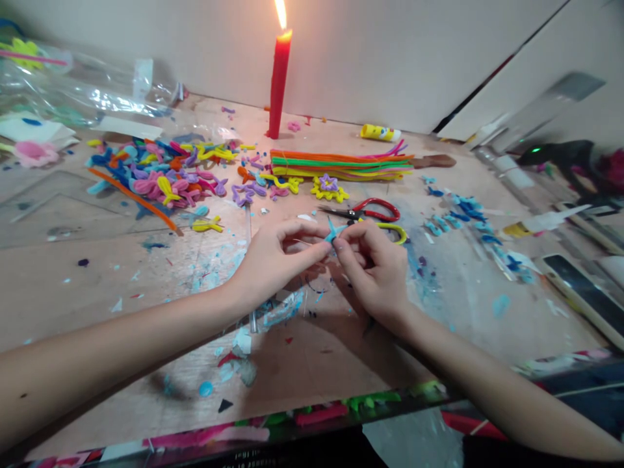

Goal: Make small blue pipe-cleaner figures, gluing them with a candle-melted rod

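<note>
— What is seen at the back of the table?
— A lit red candle is stood by the wall, with a glue stick laid to its right.
— And nearer?
— Straight pipe cleaners are bundled beside a heap of shapes. Red scissors are laid just below the bundle.

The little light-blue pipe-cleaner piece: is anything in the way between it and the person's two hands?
Nothing visible is. The small light-blue bent pipe-cleaner piece is already pinched between the fingertips of the left hand and the right hand, held just above the worktable. The red-handled scissors lie behind it, apart.
</note>
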{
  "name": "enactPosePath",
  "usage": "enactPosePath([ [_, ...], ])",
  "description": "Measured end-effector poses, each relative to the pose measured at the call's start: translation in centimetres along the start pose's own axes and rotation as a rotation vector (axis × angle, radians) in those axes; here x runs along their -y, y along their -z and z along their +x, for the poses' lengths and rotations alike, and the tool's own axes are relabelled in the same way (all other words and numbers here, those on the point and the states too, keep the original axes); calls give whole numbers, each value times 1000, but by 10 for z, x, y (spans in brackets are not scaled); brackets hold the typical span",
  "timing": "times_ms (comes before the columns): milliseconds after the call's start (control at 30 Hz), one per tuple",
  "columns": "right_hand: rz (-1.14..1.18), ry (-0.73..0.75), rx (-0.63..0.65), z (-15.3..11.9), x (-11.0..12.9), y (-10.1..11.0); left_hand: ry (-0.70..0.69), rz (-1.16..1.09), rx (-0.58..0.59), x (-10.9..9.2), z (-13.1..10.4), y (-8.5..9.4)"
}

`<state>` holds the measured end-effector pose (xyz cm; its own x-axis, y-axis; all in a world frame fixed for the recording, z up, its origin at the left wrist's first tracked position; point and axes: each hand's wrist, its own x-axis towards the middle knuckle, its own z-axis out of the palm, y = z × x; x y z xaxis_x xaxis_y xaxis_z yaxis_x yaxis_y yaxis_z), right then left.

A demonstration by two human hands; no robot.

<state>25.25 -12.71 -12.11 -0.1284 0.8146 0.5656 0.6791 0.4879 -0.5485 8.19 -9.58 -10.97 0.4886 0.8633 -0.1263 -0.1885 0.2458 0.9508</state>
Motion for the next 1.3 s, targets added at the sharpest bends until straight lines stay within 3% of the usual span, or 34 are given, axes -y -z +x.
enactPosePath([
  [533,9,25,-12,0,1,-2,37,-5,10,-3,0,-2],
  [933,-35,69,-37,-1,0,-3,-130,191,20,2,0,1],
  [1300,-44,91,-30,-2,-1,-3,-133,111,28,1,0,2],
])
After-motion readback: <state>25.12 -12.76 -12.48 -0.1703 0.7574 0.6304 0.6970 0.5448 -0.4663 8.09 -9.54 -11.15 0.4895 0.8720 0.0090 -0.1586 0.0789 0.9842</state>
